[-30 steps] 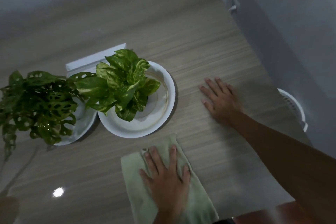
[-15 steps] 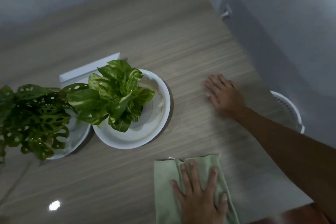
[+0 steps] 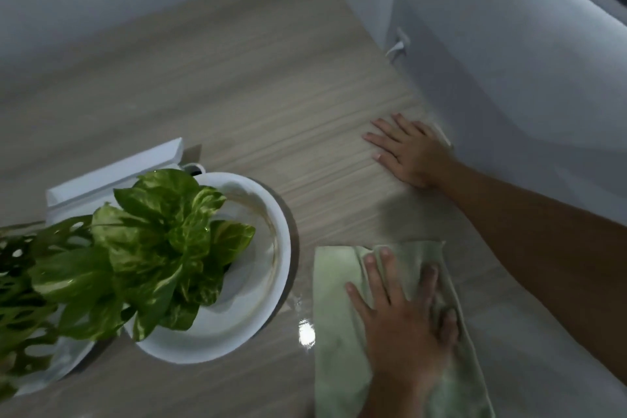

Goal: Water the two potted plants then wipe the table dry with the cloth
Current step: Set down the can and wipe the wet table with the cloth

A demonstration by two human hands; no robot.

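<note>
A pale green cloth (image 3: pixel 334 322) lies on the wooden table (image 3: pixel 237 95) at the near right. My left hand (image 3: pixel 402 329) presses flat on it, fingers spread, and the fabric bunches a little under them. My right hand (image 3: pixel 412 151) rests palm down on the bare table near the right edge, holding nothing. A variegated leafy plant (image 3: pixel 163 248) stands in a white pot on a white saucer (image 3: pixel 283 241) just left of the cloth. A second plant with holed leaves (image 3: pixel 20 282) sits at the far left on its own saucer (image 3: pixel 57 370).
A white box (image 3: pixel 112 176) stands behind the plants. A bright wet-looking glint (image 3: pixel 306 332) sits on the table between the saucer and the cloth. A white wall or panel (image 3: pixel 509 78) borders the table's right edge.
My left hand has slid the cloth to the right along the table's near side, away from the saucer. My right hand stays flat near the right edge.
</note>
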